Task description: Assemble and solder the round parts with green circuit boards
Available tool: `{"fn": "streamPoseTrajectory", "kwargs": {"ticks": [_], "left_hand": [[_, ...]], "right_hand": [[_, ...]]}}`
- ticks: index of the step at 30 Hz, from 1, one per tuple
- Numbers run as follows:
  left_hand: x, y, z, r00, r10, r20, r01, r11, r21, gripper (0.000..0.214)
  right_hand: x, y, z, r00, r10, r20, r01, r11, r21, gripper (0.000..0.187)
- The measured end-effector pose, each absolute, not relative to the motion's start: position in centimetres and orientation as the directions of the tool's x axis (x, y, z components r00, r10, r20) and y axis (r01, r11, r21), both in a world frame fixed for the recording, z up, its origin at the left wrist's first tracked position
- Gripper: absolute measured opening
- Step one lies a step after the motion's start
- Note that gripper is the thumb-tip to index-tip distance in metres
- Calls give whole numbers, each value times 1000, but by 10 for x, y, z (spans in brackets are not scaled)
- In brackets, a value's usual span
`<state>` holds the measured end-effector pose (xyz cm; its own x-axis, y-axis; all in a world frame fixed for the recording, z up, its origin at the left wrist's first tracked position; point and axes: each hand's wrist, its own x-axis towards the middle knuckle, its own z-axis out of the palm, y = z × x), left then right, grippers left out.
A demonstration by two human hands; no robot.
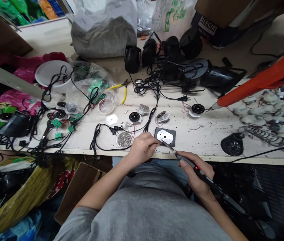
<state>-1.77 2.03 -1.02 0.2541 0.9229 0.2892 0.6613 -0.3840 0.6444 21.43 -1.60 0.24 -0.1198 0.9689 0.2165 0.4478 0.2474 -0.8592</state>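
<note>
My right hand [198, 170] grips a soldering iron [214, 185] with a dark handle and a small red light. Its metal tip reaches up and left onto a white plate with clipped corners [166, 134], which lies on a dark square pad [172, 140] at the bench's front edge. Just left of the plate, my left hand [143, 147] is closed in a pinch by the iron's tip. Whatever sits between those fingertips is too small to make out. Beside this hand stands a round dish of silvery grains [124, 139].
Black round parts [134, 116] with red wires and another white plate [112, 119] lie behind. Yellow-handled cutters [124, 90] rest farther back, near tangled black cables [157, 87]. An orange powered screwdriver [260, 77] slants in from the right, above many white parts [257, 118].
</note>
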Motion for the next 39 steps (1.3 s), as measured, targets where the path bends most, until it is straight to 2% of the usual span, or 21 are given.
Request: {"fn": "streamPoseTrajectory", "kwargs": {"ticks": [13,17,20,25,30,36,39], "left_hand": [[-18,23,-13,273,908,317,660,-417,625,13],[-17,24,-8,266,920,287,655,-391,647,11],[-16,27,-2,241,947,210,644,-318,696,9],[-15,31,3,215,969,123,616,-232,753,9],[-15,34,3,235,968,92,626,-223,747,11],[-15,34,8,253,962,106,650,-250,718,12],[-15,35,9,263,960,97,655,-252,712,11]], "right_hand": [[213,-12,4,-134,970,204,433,243,-868,17],[213,-12,4,-150,966,208,431,254,-866,17],[215,-11,3,-160,964,213,450,263,-853,17],[216,-6,9,-239,923,301,484,382,-787,18],[211,-1,21,-295,875,383,440,481,-759,24],[218,-6,18,-257,916,307,462,395,-794,24],[220,-6,14,-238,919,315,472,393,-789,25]]}}
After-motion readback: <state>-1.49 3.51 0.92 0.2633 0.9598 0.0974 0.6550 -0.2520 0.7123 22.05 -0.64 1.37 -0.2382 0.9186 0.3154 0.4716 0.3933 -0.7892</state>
